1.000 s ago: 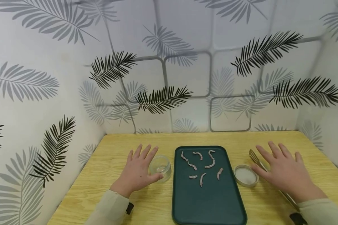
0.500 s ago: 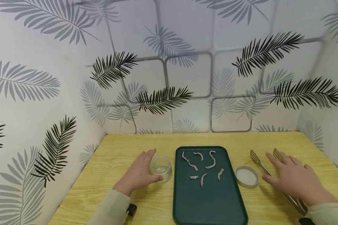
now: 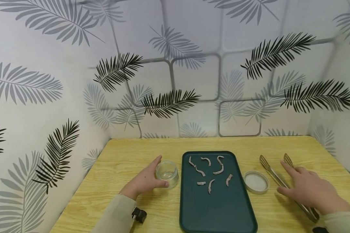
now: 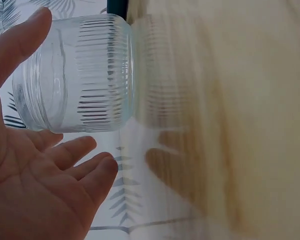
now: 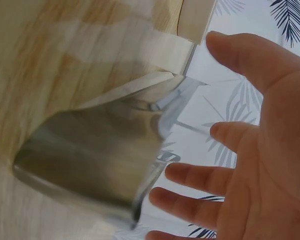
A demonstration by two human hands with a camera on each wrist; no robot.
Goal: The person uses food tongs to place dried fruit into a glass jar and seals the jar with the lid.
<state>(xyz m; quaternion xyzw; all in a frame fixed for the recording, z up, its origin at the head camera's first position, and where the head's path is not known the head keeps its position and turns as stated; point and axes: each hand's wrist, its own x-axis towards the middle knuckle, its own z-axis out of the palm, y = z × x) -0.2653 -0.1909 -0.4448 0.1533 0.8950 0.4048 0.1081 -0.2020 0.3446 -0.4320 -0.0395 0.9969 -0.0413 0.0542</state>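
Observation:
My left hand is beside a small clear glass jar, its thumb on the near side and its fingers on the far side. In the left wrist view the ribbed jar stands on the table between thumb and fingers, which are relaxed and not closed round it. Over a pair of metal tongs hovers my right hand, fingers loosely extended. The right wrist view shows the bent end of the tongs below the palm, with nothing held. The hand hides part of one tong arm in the head view.
A dark green tray lies mid-table with several thin pinkish-grey strips on its far half. Between tray and tongs is a round pale lid. Leaf-patterned walls enclose the wooden table at the back and sides.
My left hand has turned from spread flat to cupped beside the jar. My right hand has moved right and down over the tongs, uncovering more of them.

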